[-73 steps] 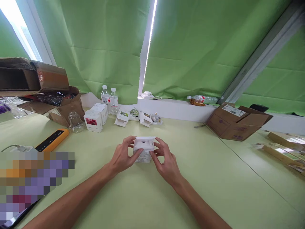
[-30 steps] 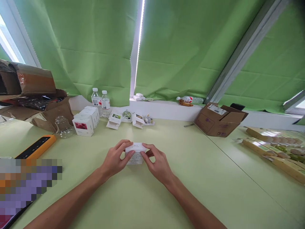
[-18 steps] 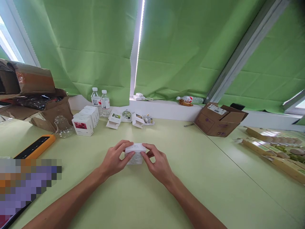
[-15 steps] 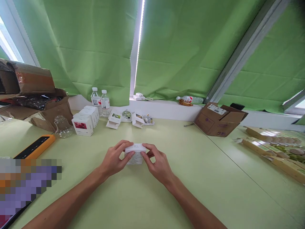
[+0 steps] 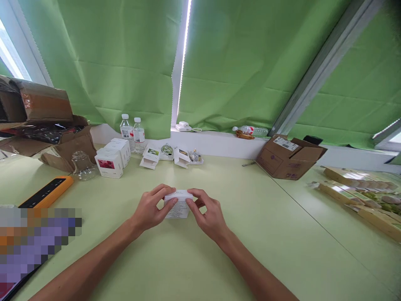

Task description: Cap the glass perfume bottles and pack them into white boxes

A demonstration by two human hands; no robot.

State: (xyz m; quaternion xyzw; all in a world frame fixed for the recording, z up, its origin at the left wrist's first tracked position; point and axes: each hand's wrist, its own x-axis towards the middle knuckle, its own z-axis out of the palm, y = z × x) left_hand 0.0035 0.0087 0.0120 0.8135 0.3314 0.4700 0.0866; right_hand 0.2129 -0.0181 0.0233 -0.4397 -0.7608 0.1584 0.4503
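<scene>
A small white carton [image 5: 177, 209] with printed text on its near side stands on the pale green table [image 5: 175, 267]. My left hand [image 5: 153, 209] grips its left upper corner, thumb on the near edge and fingers over the top. On the opposite corner, my right hand [image 5: 207, 213] pinches in the same way. The carton's top panel looks closed, and its far side is hidden. Beyond it lie two opened white cartons, one on the left [image 5: 149, 158] and one on the right [image 5: 182, 158], beside trays holding small wrapped items [image 5: 195, 156].
At the left, similar white boxes [image 5: 109, 165] stand by a clear jar [image 5: 84, 167] and two water bottles [image 5: 138, 136]. An orange power strip [image 5: 46, 193] lies nearer. An open cardboard box [image 5: 288, 159] sits back right, with long packages [image 5: 360, 190] at the right edge.
Both hands keep their grip on the carton, which has barely shifted; slightly more of its printed near side shows. The camera view has moved very slightly.
</scene>
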